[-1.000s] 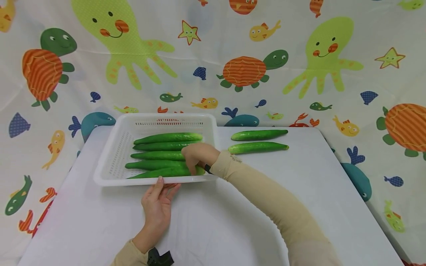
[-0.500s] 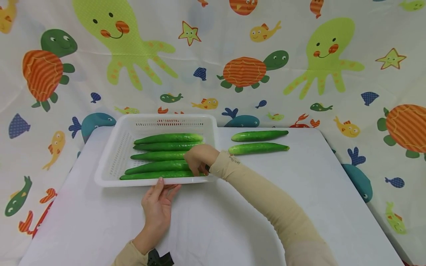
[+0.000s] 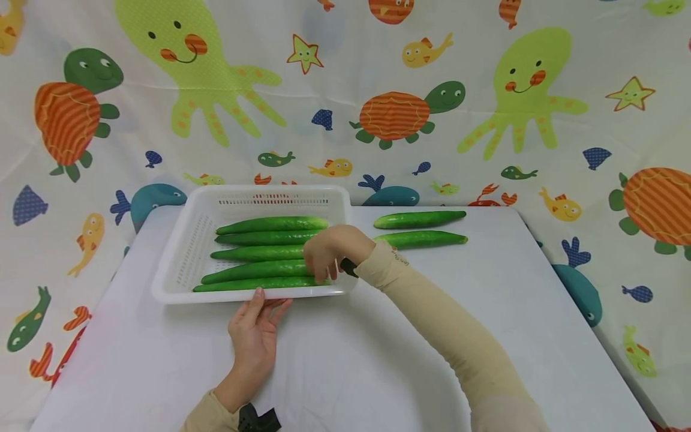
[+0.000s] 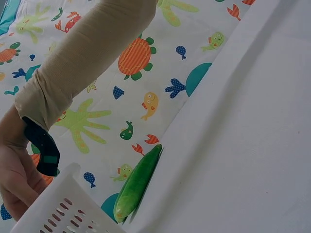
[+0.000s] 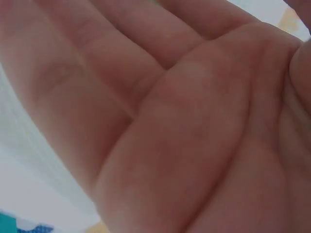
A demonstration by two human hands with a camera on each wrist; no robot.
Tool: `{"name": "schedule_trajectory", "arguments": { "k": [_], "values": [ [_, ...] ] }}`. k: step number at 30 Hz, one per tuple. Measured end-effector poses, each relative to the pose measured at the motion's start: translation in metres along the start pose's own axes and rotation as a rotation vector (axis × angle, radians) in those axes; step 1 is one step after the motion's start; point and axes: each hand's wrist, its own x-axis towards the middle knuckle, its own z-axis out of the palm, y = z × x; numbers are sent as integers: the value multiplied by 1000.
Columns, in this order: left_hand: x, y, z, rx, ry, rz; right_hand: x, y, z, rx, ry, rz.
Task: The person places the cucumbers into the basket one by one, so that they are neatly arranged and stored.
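Observation:
A white perforated plastic basket holds several green cucumbers lying side by side, the farthest cucumber toward the back and the nearest cucumber along the front wall. My left hand holds the basket's front edge, thumb at the rim and fingers below it. Over the basket's right end is my right hand, fingers pointing down just above the cucumbers' ends. In the right wrist view its palm is bare, with nothing in it. Part of the basket shows in the left wrist view.
Two more cucumbers lie on the white table right of the basket: a back cucumber and a front cucumber partly behind my right wrist. A sea-animal curtain hangs behind the table.
The nearest cucumber has shifted left and settled flat along the basket's front wall. My right hand has let go of it and lifted slightly, moving right. The left hand stays put.

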Motion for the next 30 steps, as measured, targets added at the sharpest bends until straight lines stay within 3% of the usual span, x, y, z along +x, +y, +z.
{"name": "schedule_trajectory", "arguments": {
  "k": [6,14,21,30],
  "values": [
    [0,0,0,3,12,1,-21,8,0,53,102,-176],
    [1,-1,1,6,9,-1,-41,27,12,139,385,-544],
    [1,-2,0,-6,0,6,-58,52,35,268,726,-772],
    [2,-2,2,14,4,16,-75,92,67,440,1219,-862]
  ]
}}
